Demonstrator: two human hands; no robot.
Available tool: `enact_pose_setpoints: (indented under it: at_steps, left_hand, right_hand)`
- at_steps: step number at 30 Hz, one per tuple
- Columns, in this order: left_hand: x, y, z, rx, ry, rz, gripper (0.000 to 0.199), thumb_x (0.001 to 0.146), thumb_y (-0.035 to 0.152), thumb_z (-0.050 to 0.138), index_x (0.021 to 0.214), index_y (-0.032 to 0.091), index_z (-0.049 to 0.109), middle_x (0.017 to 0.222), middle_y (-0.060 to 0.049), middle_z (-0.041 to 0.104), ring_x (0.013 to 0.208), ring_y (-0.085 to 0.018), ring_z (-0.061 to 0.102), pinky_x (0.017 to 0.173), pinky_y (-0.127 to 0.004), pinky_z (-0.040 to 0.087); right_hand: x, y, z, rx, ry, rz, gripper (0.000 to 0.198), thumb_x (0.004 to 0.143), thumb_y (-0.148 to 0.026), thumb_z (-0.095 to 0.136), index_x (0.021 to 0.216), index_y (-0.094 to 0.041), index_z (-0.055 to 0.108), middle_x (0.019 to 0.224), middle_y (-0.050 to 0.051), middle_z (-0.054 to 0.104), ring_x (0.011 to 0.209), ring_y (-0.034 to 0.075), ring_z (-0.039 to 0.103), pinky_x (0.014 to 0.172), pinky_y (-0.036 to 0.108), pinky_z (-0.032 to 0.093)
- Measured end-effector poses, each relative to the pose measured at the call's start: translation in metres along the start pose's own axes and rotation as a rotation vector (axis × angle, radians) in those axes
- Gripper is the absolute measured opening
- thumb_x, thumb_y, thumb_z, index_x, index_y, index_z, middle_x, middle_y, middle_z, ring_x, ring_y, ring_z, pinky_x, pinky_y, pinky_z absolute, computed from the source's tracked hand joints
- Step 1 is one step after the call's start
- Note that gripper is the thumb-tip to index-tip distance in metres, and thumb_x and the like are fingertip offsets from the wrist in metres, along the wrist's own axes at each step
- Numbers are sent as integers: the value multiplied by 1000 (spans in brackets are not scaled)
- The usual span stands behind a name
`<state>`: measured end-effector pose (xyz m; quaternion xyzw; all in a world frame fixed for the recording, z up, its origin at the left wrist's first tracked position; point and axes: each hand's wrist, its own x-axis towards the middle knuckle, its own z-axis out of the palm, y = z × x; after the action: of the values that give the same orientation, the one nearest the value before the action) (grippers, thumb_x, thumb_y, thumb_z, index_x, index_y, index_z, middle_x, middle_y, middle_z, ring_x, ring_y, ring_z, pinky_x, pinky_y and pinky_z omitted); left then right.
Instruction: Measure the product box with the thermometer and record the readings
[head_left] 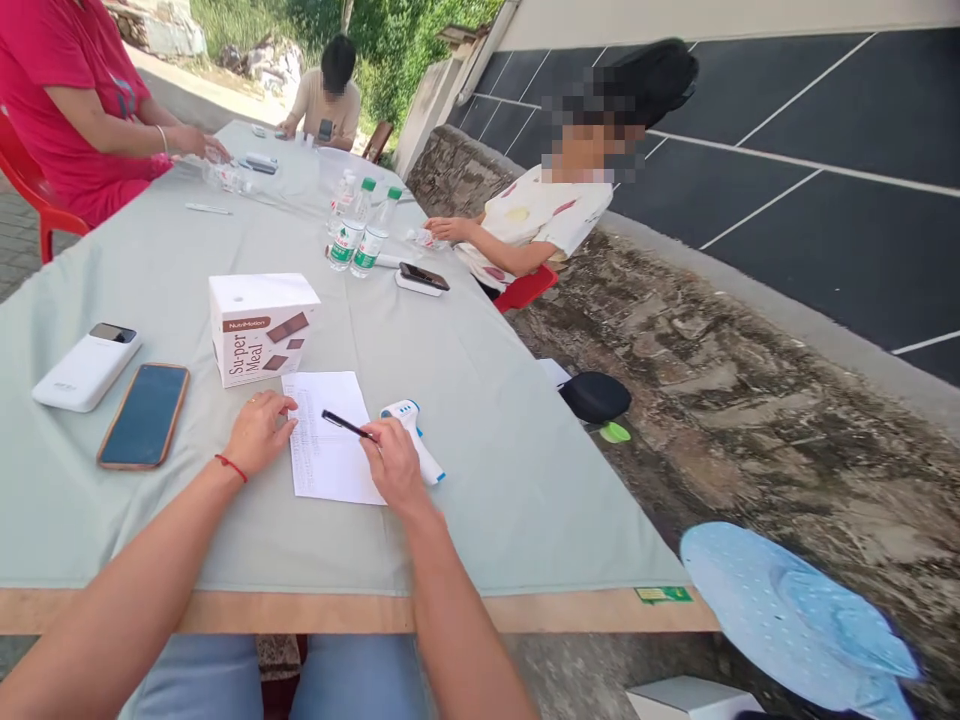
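Note:
My right hand (395,465) grips a black pen (343,423), its free end pointing up and left above a sheet of paper (337,470). Small print fills the left side of the sheet. Just beyond that hand, partly covered by it, lies a white and blue forehead thermometer (424,450). At the paper's left edge my left hand (261,432) rests palm down, fingers apart and holding nothing. Behind the sheet stands a white and brown "Su-per Meal" box (259,335). Left of my left hand are a smartphone (144,418) and a white power bank (86,370).
Green-capped water bottles (367,240) stand mid-table, near a dark phone (424,276) on a white block. Three people sit around the cloth-covered table (510,500): left, far end and right. A light blue hat (787,600) is off the right corner, by a stone ledge.

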<state>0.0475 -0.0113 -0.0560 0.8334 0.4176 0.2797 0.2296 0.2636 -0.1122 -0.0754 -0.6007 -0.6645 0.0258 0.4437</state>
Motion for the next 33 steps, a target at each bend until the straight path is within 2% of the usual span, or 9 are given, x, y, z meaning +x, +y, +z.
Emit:
enact_pose_setpoints:
  at_steps: [3,6,9,13,18,24,33]
  left_hand:
    - [-2,6,-2,71,-95,-7,18,78,25,60,96,20,61,100,-8,61,97,-26,56,89,-44,44]
    - [-4,12,-3,159,-197,7,30,72,31,68,99,21,60,111,-9,58,104,-29,52,94,-48,39]
    - [-6,14,-4,215,-249,31,40,68,36,72,103,20,59,115,-10,55,107,-30,50,98,-48,35]
    - [-6,16,-3,254,-266,42,46,66,40,73,104,19,58,116,-11,54,107,-30,49,99,-48,33]
    - [-6,17,-2,263,-257,68,44,66,41,72,102,20,57,114,-10,54,105,-29,49,97,-47,34]
    - [-6,17,-1,253,-271,53,46,65,42,72,103,19,57,114,-11,54,105,-29,48,97,-46,34]
    - [-6,19,-1,254,-271,45,46,65,42,72,103,19,57,115,-11,55,105,-29,48,98,-46,33]
  right_hand:
    - [-6,-17,5,377,169,230,9,88,-32,54,86,-23,52,68,-2,57,60,16,56,63,33,47]
    - [-12,-36,15,648,122,411,12,84,-34,55,80,-23,52,59,-4,58,53,14,58,61,32,49]
    - [-14,-45,25,670,23,536,15,77,-35,57,81,-21,60,63,-1,63,54,14,58,57,30,48]
    - [-14,-45,33,560,29,653,14,62,-31,61,72,-21,59,61,-3,58,51,12,49,49,26,41]
    - [-15,-45,36,439,77,603,9,64,-30,55,63,-22,51,54,-6,48,52,12,44,51,26,38]
    - [-18,-45,35,420,44,502,11,68,-30,54,62,-23,50,57,-5,47,55,12,43,54,27,38]
    - [-21,-42,38,412,-11,484,12,71,-29,55,62,-23,50,58,-5,47,56,13,43,56,27,37]
